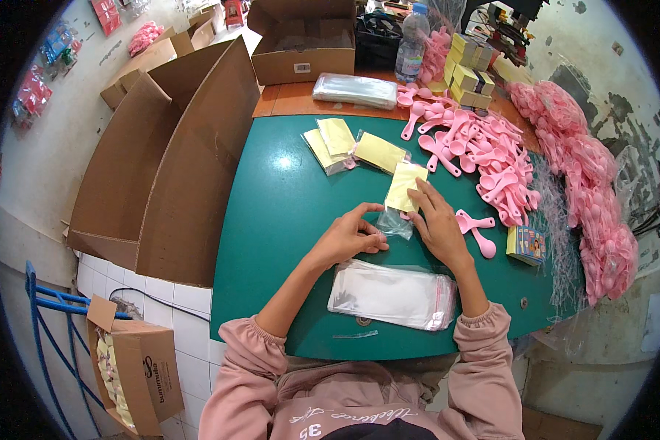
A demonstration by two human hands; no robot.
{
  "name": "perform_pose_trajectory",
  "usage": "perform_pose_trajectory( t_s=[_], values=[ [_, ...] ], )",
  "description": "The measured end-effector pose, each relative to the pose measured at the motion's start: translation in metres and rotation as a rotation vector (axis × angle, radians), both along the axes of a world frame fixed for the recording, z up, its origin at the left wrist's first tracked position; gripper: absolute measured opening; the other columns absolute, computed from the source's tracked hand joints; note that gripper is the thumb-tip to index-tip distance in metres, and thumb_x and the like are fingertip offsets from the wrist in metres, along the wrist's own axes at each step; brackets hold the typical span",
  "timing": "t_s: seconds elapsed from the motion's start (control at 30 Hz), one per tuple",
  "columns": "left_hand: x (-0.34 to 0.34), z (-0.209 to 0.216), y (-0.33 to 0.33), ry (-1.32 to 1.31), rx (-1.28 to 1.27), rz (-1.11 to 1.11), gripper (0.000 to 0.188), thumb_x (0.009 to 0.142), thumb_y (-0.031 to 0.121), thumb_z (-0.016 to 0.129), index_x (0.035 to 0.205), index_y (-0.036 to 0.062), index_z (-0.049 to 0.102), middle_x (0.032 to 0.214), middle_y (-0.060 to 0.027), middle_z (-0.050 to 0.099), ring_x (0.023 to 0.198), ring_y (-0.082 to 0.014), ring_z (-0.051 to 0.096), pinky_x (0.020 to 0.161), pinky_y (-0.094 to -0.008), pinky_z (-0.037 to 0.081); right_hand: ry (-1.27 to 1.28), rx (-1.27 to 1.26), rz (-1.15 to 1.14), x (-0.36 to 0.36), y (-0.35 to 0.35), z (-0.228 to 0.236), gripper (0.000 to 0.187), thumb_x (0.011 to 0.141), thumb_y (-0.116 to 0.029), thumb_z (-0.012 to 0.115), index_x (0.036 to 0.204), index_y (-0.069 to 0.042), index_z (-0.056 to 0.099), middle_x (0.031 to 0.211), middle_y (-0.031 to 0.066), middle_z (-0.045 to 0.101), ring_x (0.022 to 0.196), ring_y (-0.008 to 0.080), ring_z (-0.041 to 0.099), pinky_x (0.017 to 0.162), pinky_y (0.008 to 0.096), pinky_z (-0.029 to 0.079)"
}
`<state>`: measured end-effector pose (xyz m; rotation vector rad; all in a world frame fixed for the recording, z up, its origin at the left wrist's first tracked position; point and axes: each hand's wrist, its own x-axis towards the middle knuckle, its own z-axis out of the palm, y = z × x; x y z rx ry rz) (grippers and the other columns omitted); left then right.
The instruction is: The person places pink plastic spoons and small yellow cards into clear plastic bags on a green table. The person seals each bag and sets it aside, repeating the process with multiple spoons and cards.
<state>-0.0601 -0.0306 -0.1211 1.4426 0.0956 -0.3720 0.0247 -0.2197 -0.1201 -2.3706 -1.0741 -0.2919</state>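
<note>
Yellow card [405, 185] half inside clear sleeve [395, 220] on green counter [271, 220], just beyond bag stack [392, 295]: left hand [348, 236] pinching sleeve mouth, right hand [438, 224] flat, fingers pressing card, likely for steadiness.

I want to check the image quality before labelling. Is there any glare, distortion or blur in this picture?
In the head view, a bright glare spot sits on the green table above the left hand; fisheye distortion bends the table edge and the big cardboard box toward the dark rim; both hands, the right hand included, and the yellow card look sharp, while the far clutter near the rim is soft.
</note>
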Motion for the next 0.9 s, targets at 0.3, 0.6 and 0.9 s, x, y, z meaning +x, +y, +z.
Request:
perform_pose_trajectory(
  t_s=[0.3,0.6,0.9],
  values=[
    [-0.002,-0.004,-0.004,-0.124,0.081,0.053,0.049,0.083,0.002,0.052,0.127,0.0059,0.032,0.092,-0.0138,0.06,0.083,-0.0179,0.062,0.066,-0.0265,0.051,-0.082,-0.12,0.157,-0.038,0.012,0.032,0.027,0.068,-0.014,0.066,0.092,-0.007,0.056,0.09,0.0075,0.052,0.089,0.0236,0.049,0.078,0.0374,0.036],
    [0.002,-0.003,-0.006,0.05,-0.115,0.073,0.041,0.095,0.03,0.033,0.127,0.0057,0.029,0.098,-0.017,0.059,0.09,-0.0221,0.061,0.075,-0.0299,0.05,-0.268,-0.178,0.12,-0.041,0.015,0.024,0.012,0.071,-0.011,0.06,0.081,-0.008,0.055,0.085,0.0047,0.052,0.085,0.0204,0.049,0.076,0.0368,0.036],
    [0.016,-0.006,-0.014,0.11,-0.243,0.142,0.041,0.093,0.025,0.039,0.127,0.0058,0.028,0.094,-0.0134,0.057,0.086,-0.0187,0.06,0.076,-0.0298,0.05,-0.41,-0.222,0.166,-0.046,0.017,0.025,0.012,0.073,-0.011,0.053,0.083,-0.005,0.055,0.084,0.0051,0.051,0.084,0.0192,0.05,0.075,0.0357,0.038]
  ],
)
